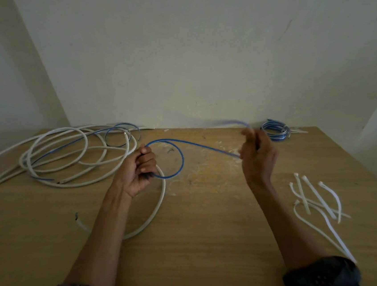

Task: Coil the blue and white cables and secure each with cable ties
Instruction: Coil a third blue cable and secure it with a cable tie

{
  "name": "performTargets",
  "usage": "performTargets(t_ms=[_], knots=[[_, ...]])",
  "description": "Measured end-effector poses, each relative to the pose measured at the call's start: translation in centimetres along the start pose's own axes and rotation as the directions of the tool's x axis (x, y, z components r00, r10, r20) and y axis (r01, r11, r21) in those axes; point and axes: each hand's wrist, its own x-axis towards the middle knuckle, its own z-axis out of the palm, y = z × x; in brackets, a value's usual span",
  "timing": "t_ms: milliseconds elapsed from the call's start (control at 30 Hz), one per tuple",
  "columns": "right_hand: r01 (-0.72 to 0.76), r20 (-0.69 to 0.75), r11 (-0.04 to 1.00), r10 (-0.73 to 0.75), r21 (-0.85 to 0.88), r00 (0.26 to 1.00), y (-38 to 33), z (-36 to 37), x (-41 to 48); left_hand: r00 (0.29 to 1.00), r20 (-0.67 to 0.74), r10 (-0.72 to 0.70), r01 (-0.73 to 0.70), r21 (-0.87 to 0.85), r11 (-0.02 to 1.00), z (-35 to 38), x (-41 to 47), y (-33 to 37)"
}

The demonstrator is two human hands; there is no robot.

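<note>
Now my left hand (139, 169) grips a loop of the blue cable (182, 157) above the worktop (205, 246), while my blurred right hand (257, 154) curls round the same cable farther along. The white cable (68, 155) sprawls far left, and the cable ties (314, 197) lie right.

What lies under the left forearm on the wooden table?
A thick white cable loops under the left forearm and reappears beside it, ending in a cut tip. The stretch beneath the arm is hidden.
</note>
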Motion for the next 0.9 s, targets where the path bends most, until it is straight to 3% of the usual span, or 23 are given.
performTargets(t_ms=[67, 167, 233, 300, 400, 533, 633, 733, 900], knots=[[-0.076, -0.003, 0.994, 0.077, 0.081, 0.997, 0.6, -0.4, 0.6, 1.0, 0.013, -0.014, 0.014, -0.001, 1.0, -0.8, -0.5, 0.5], [-0.225, 0.269, 0.966, 0.185, 0.129, 0.945, 1.8, 0.6, 0.1, 0.997, -0.055, 0.051, -0.046, 0.099, 0.994, 0.3, -0.6, -0.3], [-0.283, 0.393, 0.958, 0.242, 0.05, 0.887, 2.7, 1.5, -0.7, 0.98, -0.136, 0.143, -0.109, 0.228, 0.967, 1.8, -0.6, -1.1], [-0.188, 0.513, 0.976, 0.218, -0.111, 0.83, 3.4, 1.4, -0.9, 0.966, -0.156, 0.205, -0.141, 0.343, 0.929, 2.9, -0.6, -1.7], [0.15, 0.692, 0.967, 0.037, -0.208, 0.721, 3.4, 0.9, -1.5, 0.956, -0.16, 0.247, -0.142, 0.484, 0.863, 3.4, -0.7, -2.1], [0.271, 0.47, 0.952, -0.175, -0.145, 0.865, 1.6, 1.3, -1.6, 0.978, -0.108, 0.18, -0.07, 0.639, 0.766, 4.1, -0.4, -3.5], [0.378, 0.518, 0.922, -0.286, -0.079, 0.806, -0.1, 1.8, -2.6, 0.998, -0.037, 0.05, -0.008, 0.729, 0.685, 4.7, -0.6, -4.8], [0.418, 0.611, 0.904, -0.282, -0.089, 0.74, -0.5, 2.4, -3.7, 0.999, 0.008, -0.037, 0.017, 0.783, 0.622, 5.1, -0.7, -5.5], [0.468, 0.461, 0.877, -0.373, -0.109, 0.806, -0.3, 2.6, -3.7, 0.993, -0.025, -0.113, 0.092, 0.758, 0.646, 5.3, -0.3, -6.4]])
